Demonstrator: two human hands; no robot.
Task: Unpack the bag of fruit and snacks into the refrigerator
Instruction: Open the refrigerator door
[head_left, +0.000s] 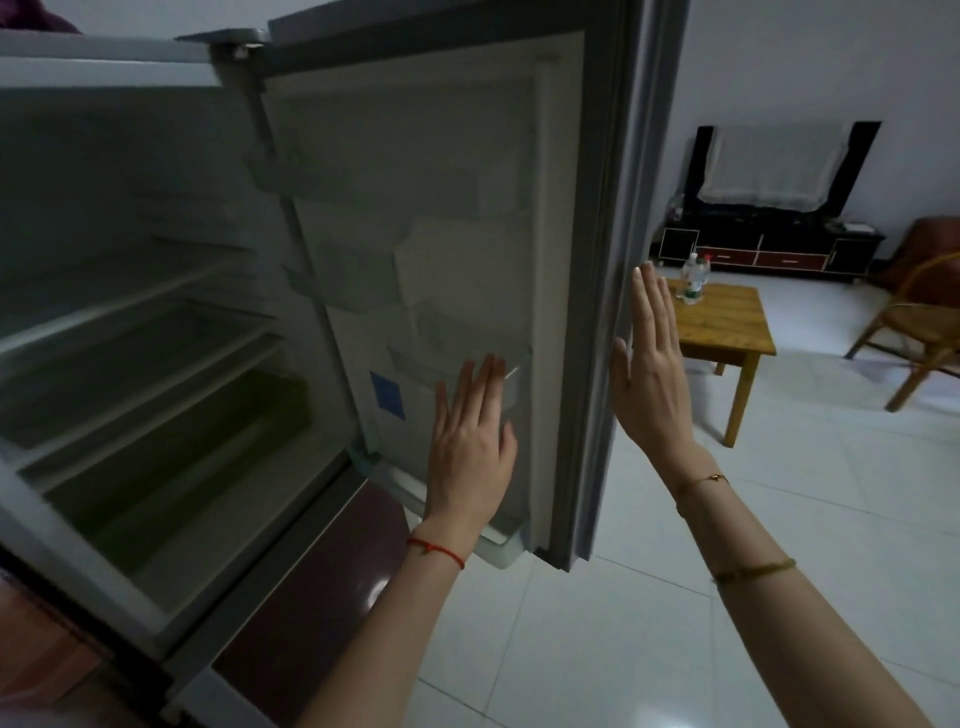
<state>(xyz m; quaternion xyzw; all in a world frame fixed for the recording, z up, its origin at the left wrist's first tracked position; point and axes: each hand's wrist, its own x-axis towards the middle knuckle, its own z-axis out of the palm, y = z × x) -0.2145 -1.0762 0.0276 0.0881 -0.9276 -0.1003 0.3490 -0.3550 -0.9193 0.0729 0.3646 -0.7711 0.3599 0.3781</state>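
- Both hands are raised flat with fingers straight, holding nothing: the left hand (470, 441) hovers in front of the lower door bin (457, 384), and the right hand (652, 364) lies at the outer edge of the refrigerator door (597, 291); contact there cannot be confirmed.
- Judging by this, the step in hand is opening the refrigerator (156, 322): the door stands wide, and its shelves (140, 332) at 9 o'clock show no food.
- No bag of fruit and snacks is in view, so unpacking looks not yet begun.
- Next move, as I judge it, calls for leaving the door open, finding the bag and bringing it within reach of the shelves.
- Writing: a blue sticker (387, 395) on the inner door is too blurred to read; bottles (693, 278) on the wooden bench (727, 322) at 2 o'clock carry green labels, also illegible.
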